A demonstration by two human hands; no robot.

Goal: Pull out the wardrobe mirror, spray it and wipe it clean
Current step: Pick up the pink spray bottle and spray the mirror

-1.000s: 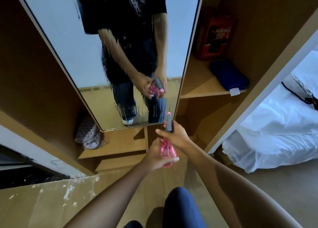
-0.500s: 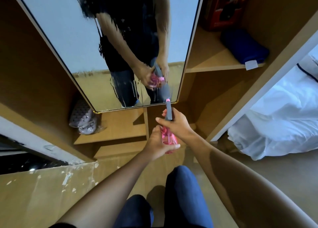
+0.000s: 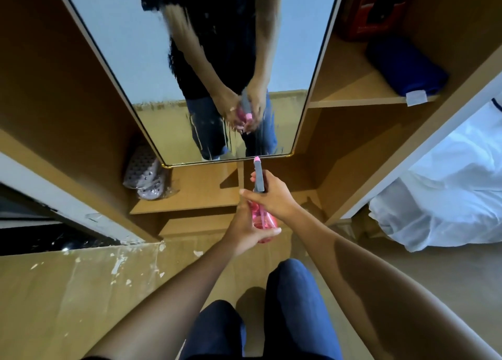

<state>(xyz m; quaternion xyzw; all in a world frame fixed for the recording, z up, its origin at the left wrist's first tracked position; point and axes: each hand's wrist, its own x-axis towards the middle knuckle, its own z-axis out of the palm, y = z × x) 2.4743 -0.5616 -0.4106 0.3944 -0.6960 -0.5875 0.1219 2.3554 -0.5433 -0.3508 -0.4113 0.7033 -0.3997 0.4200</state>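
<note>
Compared with a second ago, the view is sitting lower and closer: the tall gold-edged wardrobe mirror (image 3: 217, 69) is now filling more of the upper part, its bottom edge lying just above the nozzle, where earlier the nozzle was overlapping the glass, and more wet streaks are showing over the lower glass. The grip on the bottle is looking the same as before. The right hand (image 3: 271, 194) is grasping the neck and grey spray head of the translucent pink plastic spray bottle (image 3: 262, 219), fingers curled round it and the thumb reaching across to the left; whether a finger is pressing the trigger cannot be told. The left hand (image 3: 245, 230) is cupping the pink body from below and the left, its thumb lying across the front of the bottle. The bottle is standing between the two hands, its pink-tipped nozzle pointing up at the mirror's bottom edge, close to it. The mirror is standing out from the brown wooden wardrobe (image 3: 68, 93), between its side panel and its shelves, directly ahead of both hands. A folded dark blue cloth (image 3: 404, 69) is lying on the right shelf beside a red box (image 3: 372, 6), and a pair of bagged grey slippers (image 3: 146, 173) is resting low on the left.
</note>
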